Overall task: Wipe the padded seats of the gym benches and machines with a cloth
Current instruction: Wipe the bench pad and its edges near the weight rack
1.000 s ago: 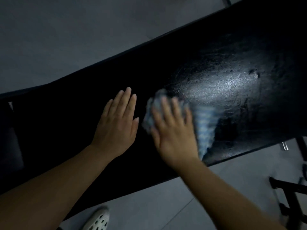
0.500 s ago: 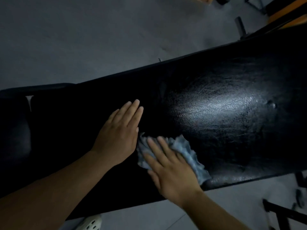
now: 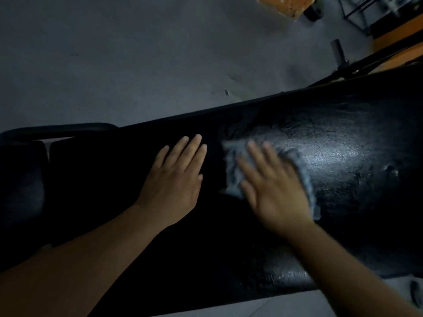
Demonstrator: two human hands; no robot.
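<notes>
A long black padded bench pad [image 3: 343, 138] runs across the view from lower left to upper right, shiny where the light hits it. My left hand [image 3: 176, 177] lies flat on the pad with straight fingers, holding nothing. Just to its right, my right hand [image 3: 272, 186] presses a light blue cloth [image 3: 232, 170] flat against the pad with spread, straight fingers. The cloth shows past the fingers on the left and along the hand's right side. The right hand is blurred by motion.
A second black pad [image 3: 20, 184] adjoins the bench at the far left across a narrow gap. Grey floor [image 3: 137, 53] lies beyond the bench. Orange and black equipment frames [image 3: 389, 35] stand at the top right, and a dark metal part [image 3: 415, 291] sits at the lower right.
My right hand has swept the cloth from the pad's near edge up toward the middle, close beside my left hand. The left hand has stayed flat in place. The view shifted slightly.
</notes>
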